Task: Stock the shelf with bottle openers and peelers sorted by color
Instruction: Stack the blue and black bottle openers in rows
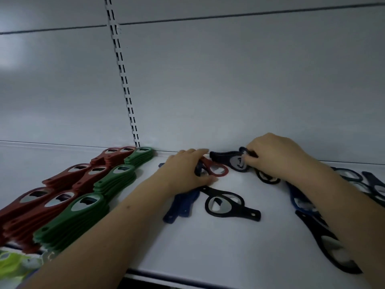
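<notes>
Bottle openers lie sorted and unsorted on a white shelf (208, 243) under dim light. At the left, red stacks (60, 184) run in rows from the front edge back to the rear panel, with green stacks (83, 217) just beside them on the right. The left hand (185, 172) rests palm down near the back of the shelf, fingers curled over a red opener (216, 168) and a dark blue one partly hidden beneath the palm; whether it truly grips them is unclear. More blue openers (181, 207) lie under the left wrist. The right hand (273, 157) is closed, fingertips pinching a black opener (233, 160) by its metal-lined head close to the rear panel. Another black opener (227, 203) lies loose between the two forearms, handle pointing right. A jumble of black and blue openers (325, 236) spreads beneath and beyond the right forearm toward the shelf's right side. Something yellow-green (10, 265) shows below the shelf at the lower left, too blurred to identify.
</notes>
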